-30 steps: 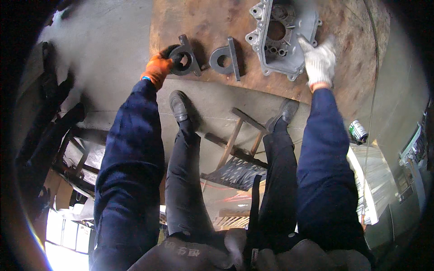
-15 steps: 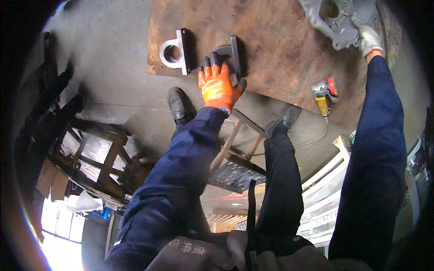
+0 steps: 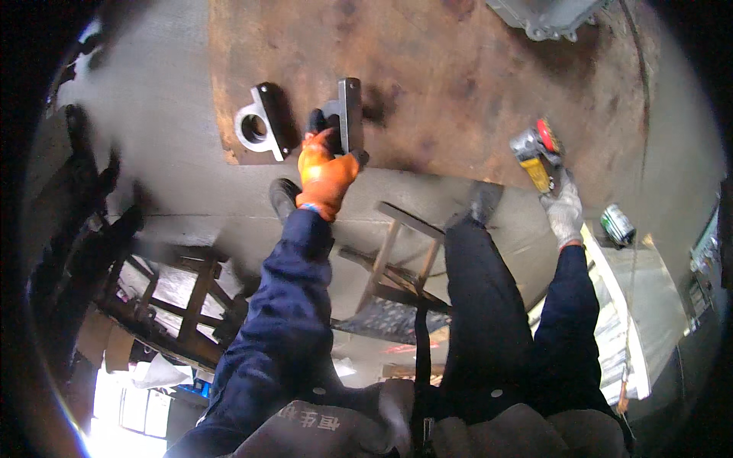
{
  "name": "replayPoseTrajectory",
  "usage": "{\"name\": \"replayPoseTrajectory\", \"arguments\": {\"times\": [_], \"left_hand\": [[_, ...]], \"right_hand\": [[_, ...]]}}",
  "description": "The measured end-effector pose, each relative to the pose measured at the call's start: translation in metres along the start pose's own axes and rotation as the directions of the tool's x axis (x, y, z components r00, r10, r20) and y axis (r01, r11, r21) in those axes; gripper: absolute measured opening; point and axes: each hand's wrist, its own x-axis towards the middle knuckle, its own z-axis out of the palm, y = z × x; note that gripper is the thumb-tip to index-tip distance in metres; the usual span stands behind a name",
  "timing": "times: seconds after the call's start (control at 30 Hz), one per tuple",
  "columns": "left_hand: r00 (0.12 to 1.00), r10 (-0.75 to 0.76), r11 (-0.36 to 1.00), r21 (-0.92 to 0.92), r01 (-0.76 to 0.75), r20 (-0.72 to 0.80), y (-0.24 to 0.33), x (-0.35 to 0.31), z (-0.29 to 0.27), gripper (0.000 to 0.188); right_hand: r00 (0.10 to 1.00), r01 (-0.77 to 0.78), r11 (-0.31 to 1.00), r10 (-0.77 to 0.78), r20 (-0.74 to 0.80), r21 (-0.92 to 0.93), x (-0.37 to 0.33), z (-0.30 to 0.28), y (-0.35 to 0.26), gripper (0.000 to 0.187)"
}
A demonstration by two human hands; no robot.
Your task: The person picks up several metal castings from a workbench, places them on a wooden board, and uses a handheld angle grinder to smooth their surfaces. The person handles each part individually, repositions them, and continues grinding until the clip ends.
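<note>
My left hand (image 3: 327, 172), in an orange glove with dark fingertips, is closed on a dark metal bracket (image 3: 350, 114) near the board's front edge. The fingers reach to the left of its flat plate and the thumb lies by its near end; part of the bracket is hidden under the glove. Left of it lies a lighter ring-shaped metal bracket (image 3: 260, 124). On the right, my right hand (image 3: 565, 212) wears a whitish glove and closes around the near end of a small yellow and grey power sander (image 3: 534, 160) with a red disc. Its fingertips are partly hidden.
The brown, stained work board (image 3: 443, 99) carries these parts. A grey metal casting (image 3: 546, 17) lies at its far edge, cut off by the picture. Nearer me are a wooden stool (image 3: 405, 263) and a green and white can (image 3: 617, 225). A dark rack (image 3: 191, 298) stands left.
My right hand has left the grey casting and come back toward me to the sander. My left hand's fingers have curled in on the dark bracket, which has turned slightly. The view has shifted.
</note>
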Motion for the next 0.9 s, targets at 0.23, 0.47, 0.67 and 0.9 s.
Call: {"name": "replayPoseTrajectory", "arguments": {"times": [0.23,0.47,0.67,0.9], "left_hand": [[0.843,-0.045,0.981,-0.135,0.138,0.536,0.057,0.034,-0.058,0.050],[0.943,0.328,0.476,0.853,-0.216,0.056,0.037,0.059,-0.024,0.073],[0.906,0.424,0.384,0.906,-0.178,-0.002,0.026,0.056,-0.009,0.070],[0.916,0.364,0.728,0.665,-0.167,-0.169,0.040,-0.062,0.044,0.065]], "right_hand": [[0.908,0.101,0.994,-0.080,-0.411,0.028,0.007,0.070,-0.035,0.071],[0.751,0.236,0.969,-0.228,-0.620,-0.072,0.019,0.104,-0.018,0.080],[0.800,-0.011,0.960,-0.160,-0.579,-0.281,0.031,0.108,-0.023,0.067],[0.899,0.207,0.978,-0.193,-0.392,-0.007,0.020,0.042,-0.033,0.034]]}}
